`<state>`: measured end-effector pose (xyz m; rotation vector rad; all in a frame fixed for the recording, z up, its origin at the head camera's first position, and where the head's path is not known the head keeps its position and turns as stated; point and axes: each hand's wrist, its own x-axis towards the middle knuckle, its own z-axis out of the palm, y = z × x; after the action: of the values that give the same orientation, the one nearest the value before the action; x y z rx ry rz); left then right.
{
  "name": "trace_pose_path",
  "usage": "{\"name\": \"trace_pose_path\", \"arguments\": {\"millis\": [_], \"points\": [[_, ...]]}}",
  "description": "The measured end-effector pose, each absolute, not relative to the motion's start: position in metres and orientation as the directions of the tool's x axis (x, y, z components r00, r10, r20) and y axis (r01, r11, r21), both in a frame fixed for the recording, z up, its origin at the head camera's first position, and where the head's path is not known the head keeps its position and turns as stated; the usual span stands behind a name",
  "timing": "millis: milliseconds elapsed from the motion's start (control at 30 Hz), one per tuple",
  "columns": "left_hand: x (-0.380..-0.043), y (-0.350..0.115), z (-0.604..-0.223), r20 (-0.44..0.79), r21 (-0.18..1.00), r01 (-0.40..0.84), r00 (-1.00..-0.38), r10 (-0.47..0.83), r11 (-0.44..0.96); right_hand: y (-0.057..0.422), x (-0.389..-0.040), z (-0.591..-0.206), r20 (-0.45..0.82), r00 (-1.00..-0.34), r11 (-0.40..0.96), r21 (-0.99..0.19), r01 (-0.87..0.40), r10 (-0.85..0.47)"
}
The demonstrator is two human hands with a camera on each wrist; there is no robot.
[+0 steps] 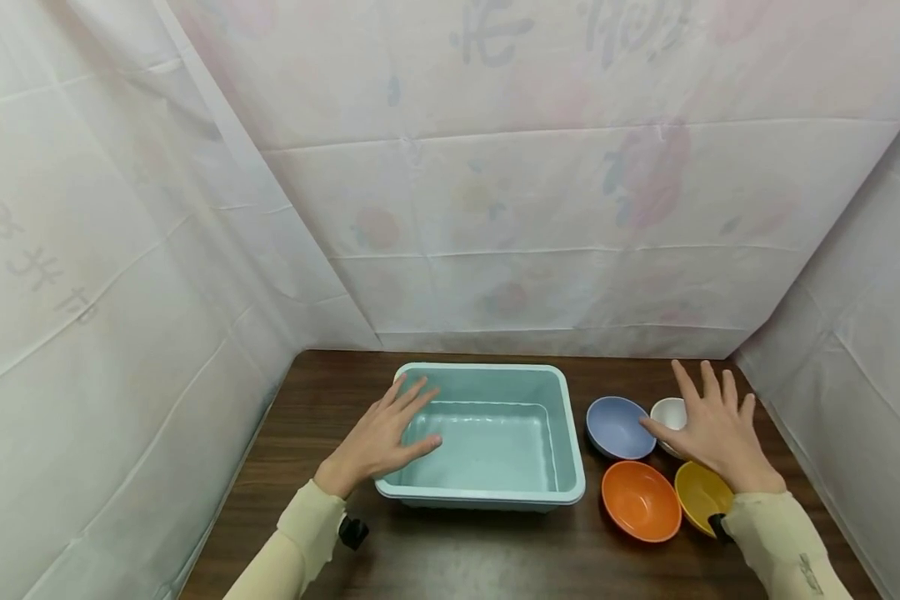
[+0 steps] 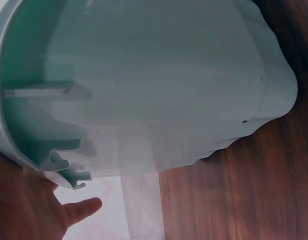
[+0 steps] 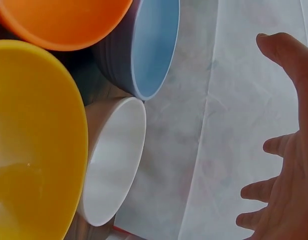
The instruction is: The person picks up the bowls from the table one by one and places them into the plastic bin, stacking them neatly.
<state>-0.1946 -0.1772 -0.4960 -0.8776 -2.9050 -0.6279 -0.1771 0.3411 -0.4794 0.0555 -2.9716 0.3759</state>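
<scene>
A light teal plastic basin (image 1: 495, 497) stands on the dark wooden table. My left hand (image 1: 378, 442) hovers over its left side with fingers spread, holding nothing; the left wrist view shows the basin's outer wall (image 2: 168, 90) close by. On the right, my right hand (image 1: 720, 429) is spread above a group of bowls and grips none of them. The group has a blue bowl (image 1: 619, 427), a white bowl (image 1: 667, 412) partly hidden by that hand, an orange bowl (image 1: 641, 502) and a yellow bowl (image 1: 701, 493). In the right wrist view the fingers stand apart from the white bowl (image 3: 116, 165).
White printed cloth (image 1: 532, 208) hangs behind the table, with more cloth on the left (image 1: 120, 333) and right (image 1: 870, 333). Bare wooden tabletop (image 1: 292, 433) shows left of the basin and in front of it. A dark wrist device (image 1: 353, 532) sits at the left cuff.
</scene>
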Motion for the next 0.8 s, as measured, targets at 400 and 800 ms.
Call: {"name": "trace_pose_path", "arguments": {"millis": [400, 800], "points": [[-0.193, -0.181, -0.497, 0.130, 0.374, 0.539, -0.836, 0.533, 0.755, 0.318, -0.191, -0.486, 0.099, -0.990, 0.957, -0.263, -0.120, -0.096], [-0.194, -0.181, -0.499, 0.143, 0.374, 0.541, -0.836, 0.530, 0.753, 0.297, -0.204, -0.501, 0.031, -0.984, 0.943, -0.281, -0.176, -0.174]]}}
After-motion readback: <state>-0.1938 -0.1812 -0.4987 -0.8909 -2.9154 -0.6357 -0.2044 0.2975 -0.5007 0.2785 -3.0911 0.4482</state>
